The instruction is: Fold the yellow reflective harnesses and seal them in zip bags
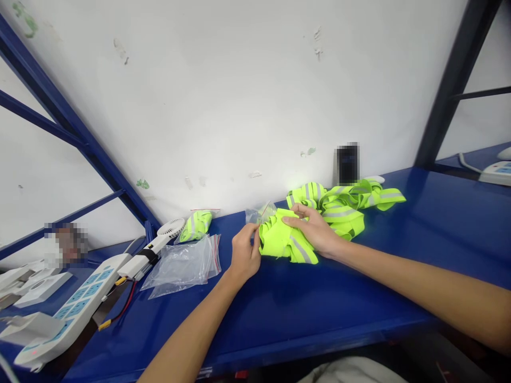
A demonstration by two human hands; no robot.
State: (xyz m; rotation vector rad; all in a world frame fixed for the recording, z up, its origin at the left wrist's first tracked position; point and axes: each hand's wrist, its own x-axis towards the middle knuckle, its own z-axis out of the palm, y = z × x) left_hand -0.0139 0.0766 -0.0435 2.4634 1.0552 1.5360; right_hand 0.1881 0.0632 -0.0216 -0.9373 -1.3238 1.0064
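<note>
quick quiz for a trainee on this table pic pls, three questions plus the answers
1. Multiple choice: what does the right hand hold?
a) a coiled cable
b) a bunched yellow-green strap
c) a pair of scissors

2. True or false: the stack of flat clear bags lies between the power strip and the left hand.

3. Fill in the gap: a small white ____ lies right beside the clear bag with strap inside.

Key:
1. b
2. True
3. fan
</note>
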